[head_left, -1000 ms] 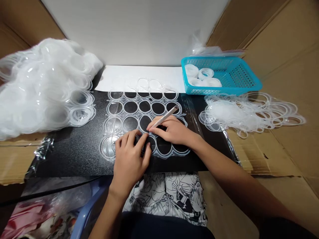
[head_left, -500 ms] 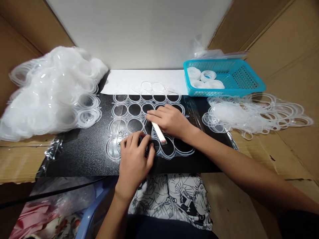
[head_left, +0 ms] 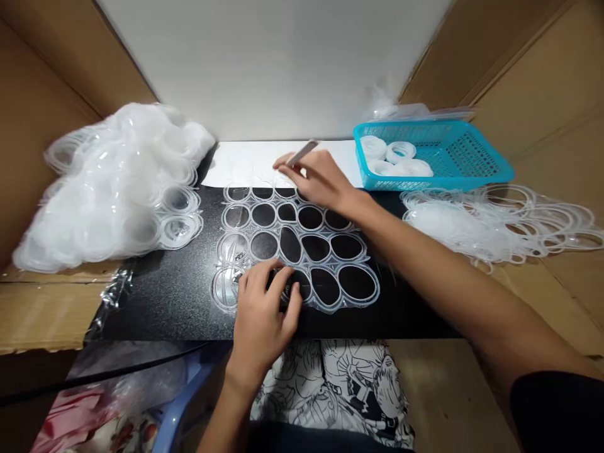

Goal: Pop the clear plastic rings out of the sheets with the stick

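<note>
A clear plastic sheet of joined rings (head_left: pixel 325 251) lies on a black mat (head_left: pixel 170 296). My left hand (head_left: pixel 264 314) presses on the sheet's near left part, fingers curled over a ring. Farther back, my right hand (head_left: pixel 316 179) hovers over the sheet's far edge with a thin white stick-like tool (head_left: pixel 302 153) pinched between its fingers. Several holes in the sheet are empty and show the black mat; the rings at the left still hold clear discs.
A big heap of clear plastic sheets (head_left: pixel 113 182) sits at the left. A turquoise basket (head_left: pixel 453 157) with white rings stands back right, above a pile of loose ring scraps (head_left: pixel 500 220). White paper (head_left: pixel 245 163) lies behind the mat. Cardboard walls stand on both sides.
My right hand has moved away from the sheet's middle to its far edge, taking the white tool with it. My left hand stays pressed on the near part.
</note>
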Demonstrator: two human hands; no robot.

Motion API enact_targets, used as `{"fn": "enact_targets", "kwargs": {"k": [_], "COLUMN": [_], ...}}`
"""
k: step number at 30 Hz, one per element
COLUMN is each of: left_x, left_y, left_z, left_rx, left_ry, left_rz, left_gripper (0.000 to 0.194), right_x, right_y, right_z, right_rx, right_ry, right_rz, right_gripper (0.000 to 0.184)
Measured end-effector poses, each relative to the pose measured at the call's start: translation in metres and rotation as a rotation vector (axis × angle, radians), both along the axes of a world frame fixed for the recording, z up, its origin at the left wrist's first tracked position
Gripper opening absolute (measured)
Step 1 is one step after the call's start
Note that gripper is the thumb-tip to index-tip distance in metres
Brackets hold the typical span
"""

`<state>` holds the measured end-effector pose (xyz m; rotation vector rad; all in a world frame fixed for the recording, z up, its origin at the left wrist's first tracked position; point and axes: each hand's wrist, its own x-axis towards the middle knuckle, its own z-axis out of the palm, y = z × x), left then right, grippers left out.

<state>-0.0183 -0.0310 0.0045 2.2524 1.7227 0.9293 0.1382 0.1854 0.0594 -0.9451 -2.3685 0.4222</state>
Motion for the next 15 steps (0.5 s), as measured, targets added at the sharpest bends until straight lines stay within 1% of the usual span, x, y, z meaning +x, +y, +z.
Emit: {"fn": "enact_targets", "kwargs": {"k": [1, 3, 5, 7, 9, 11, 15], "left_x": [-0.003, -0.008, -0.013, -0.016, -0.018, -0.019, -0.019], "left_y": [-0.003, -0.009, -0.015, -0.019, -0.022, -0.023, -0.021], "left_z": [0.000, 0.000, -0.001, -0.003, -0.004, -0.004, -0.002], "left_rx": [0.007, -0.017, -0.065, -0.089, -0.090, -0.092, -0.113], "left_ry": [-0.019, 0.001, 0.071, 0.122, 0.151, 0.169, 0.175], "left_rz": [0.017, 0.067, 0.092, 0.092, 0.093, 0.094, 0.085], "left_gripper": [0.022, 0.027, 0.033, 0.037, 0.037, 0.037, 0.037], "right_x": [-0.003, -0.009, -0.013, -0.014, -0.014, -0.014, -0.015], "right_y": [-0.016, -0.047, -0.071, -0.082, -0.084, -0.083, -0.082], "right_z": [0.000, -0.008, -0.020, -0.032, -0.039, -0.042, -0.042], "right_rx": [-0.129, -0.400, -0.559, -0.610, -0.606, -0.592, -0.550], "right_ry": [0.073, 0.150, 0.161, 0.149, 0.148, 0.153, 0.144], "right_rz": [0.057, 0.204, 0.281, 0.283, 0.265, 0.256, 0.246], "right_gripper": [0.032, 0.027, 0.025, 0.024, 0.022, 0.022, 0.019]}}
